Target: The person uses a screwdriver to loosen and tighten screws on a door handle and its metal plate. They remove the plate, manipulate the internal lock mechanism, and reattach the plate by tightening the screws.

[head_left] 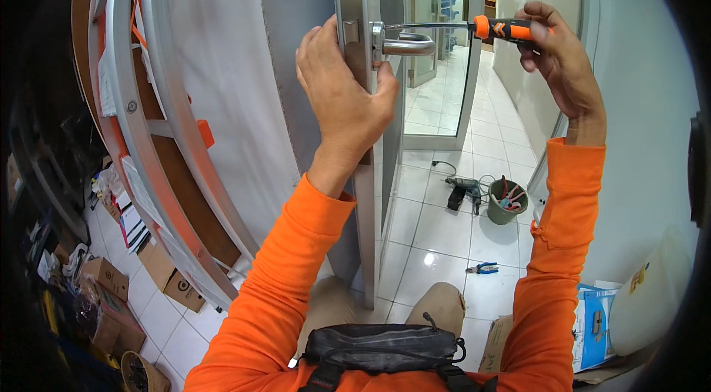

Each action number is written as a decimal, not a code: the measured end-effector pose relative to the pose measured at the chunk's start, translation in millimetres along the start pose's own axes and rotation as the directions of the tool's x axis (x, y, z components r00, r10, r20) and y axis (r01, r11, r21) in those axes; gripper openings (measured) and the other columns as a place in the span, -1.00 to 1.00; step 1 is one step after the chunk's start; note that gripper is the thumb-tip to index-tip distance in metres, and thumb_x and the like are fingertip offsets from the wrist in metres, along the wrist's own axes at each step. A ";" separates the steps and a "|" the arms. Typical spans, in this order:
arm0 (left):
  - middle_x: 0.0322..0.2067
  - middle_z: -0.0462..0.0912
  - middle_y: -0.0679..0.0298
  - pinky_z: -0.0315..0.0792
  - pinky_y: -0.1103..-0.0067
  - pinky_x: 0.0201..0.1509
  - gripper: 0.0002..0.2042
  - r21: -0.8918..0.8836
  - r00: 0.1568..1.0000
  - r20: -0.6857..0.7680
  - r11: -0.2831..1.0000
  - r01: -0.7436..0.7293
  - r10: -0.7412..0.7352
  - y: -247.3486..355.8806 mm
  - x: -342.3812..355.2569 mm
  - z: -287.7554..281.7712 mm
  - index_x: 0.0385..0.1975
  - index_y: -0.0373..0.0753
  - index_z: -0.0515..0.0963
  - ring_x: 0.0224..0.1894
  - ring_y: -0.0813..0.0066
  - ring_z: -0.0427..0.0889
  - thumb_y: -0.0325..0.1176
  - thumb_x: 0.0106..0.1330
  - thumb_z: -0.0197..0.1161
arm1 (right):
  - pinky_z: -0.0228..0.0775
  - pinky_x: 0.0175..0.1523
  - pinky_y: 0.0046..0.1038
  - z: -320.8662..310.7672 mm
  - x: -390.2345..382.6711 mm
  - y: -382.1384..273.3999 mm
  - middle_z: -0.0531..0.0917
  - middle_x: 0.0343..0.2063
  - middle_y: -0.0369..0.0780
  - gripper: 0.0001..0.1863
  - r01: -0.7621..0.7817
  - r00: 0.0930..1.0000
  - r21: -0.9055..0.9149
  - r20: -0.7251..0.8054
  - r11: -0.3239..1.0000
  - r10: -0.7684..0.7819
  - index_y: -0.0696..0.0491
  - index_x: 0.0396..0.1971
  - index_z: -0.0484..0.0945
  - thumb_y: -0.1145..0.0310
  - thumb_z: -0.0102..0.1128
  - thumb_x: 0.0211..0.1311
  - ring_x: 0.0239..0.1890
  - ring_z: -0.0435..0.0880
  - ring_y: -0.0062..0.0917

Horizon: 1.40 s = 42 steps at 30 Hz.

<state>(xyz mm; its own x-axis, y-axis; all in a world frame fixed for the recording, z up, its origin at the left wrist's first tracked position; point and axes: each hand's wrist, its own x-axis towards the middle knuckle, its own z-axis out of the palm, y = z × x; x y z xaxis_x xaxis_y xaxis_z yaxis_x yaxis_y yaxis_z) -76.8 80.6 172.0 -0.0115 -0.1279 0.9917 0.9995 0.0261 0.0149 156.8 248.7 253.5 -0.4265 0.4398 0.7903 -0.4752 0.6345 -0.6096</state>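
Observation:
A door stands edge-on before me, with a metal lock faceplate set in its edge. On its right side is a silver lever handle with a round rose. My left hand wraps around the door edge below the latch, its thumb near the underside of the rose. In my right hand is a screwdriver with an orange and black grip, held level by the fingertips. Its shaft points left and the tip meets the rose, just above the lever; the exact contact point is too small to tell.
An aluminium ladder leans at the left, near cardboard boxes. On the tiled floor to the right lie a corded power drill, a bucket of tools and blue-handled pliers. A glass door stands beyond.

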 end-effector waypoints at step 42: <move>0.24 0.35 -0.14 0.10 0.14 0.49 -0.25 0.043 1.000 0.030 0.999 0.005 -0.006 16.9 3.7 4.7 0.36 -0.43 0.23 0.39 -0.11 0.23 -0.40 0.13 0.36 | 0.27 -0.49 -0.65 -11.9 -14.6 0.6 0.53 -0.47 -0.36 -0.54 0.137 0.990 -0.101 0.018 0.985 -0.136 0.06 -0.03 0.51 -0.09 0.13 0.49 -0.52 0.41 -0.75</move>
<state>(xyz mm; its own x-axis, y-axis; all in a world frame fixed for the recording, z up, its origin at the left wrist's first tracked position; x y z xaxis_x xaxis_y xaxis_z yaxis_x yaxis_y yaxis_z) -60.1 85.2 176.5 -0.0182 -0.0985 0.9950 0.9974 0.0681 0.0250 171.9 250.3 242.3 -0.3714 0.3378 0.8649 -0.4491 0.7499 -0.4857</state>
